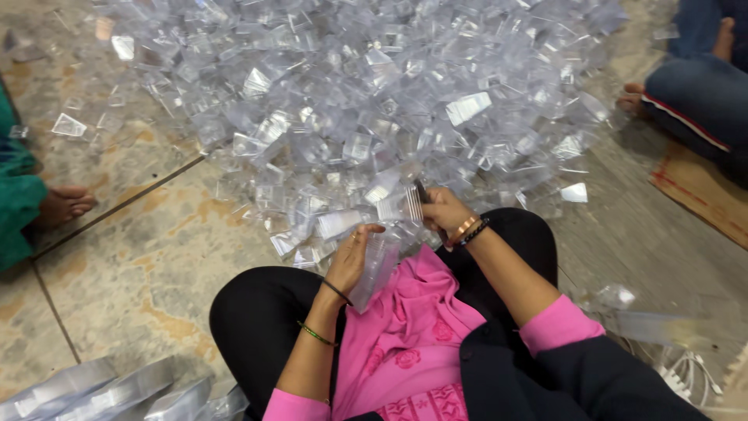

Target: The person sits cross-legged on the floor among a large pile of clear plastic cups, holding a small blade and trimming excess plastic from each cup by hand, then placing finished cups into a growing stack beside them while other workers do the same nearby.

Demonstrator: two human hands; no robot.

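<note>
Along the lower left edge of the frame lie rows of stacked clear plastic pieces, cut off by the border, so their count cannot be told; judged from their neat lie, these look like finished work. Above them, at the left edge, a bare foot and a green garment belong to another person, mostly out of view. Across the upper middle spreads a large loose pile of clear plastic pieces on the stone floor, running off the top edge; by its size, far more is left than is done. Low in the centre, the person's left hand curls its grip around a short stack of clear pieces held just above the lap, fingers bent on its side and clamped on it. Just to the right, the right hand is closed; its grip holds a ribbed clear piece at the near edge of the pile, and a dark thin thing beside the fingers is too small to make out. How many pieces the stack holds, and whether the two hands' pieces touch, cannot be told through the glare. At the lower right lie more clear pieces and white cords, blurred. In the upper right corner a second person's legs in blue trousers and a foot are cut off, beside a brown mat.
</note>
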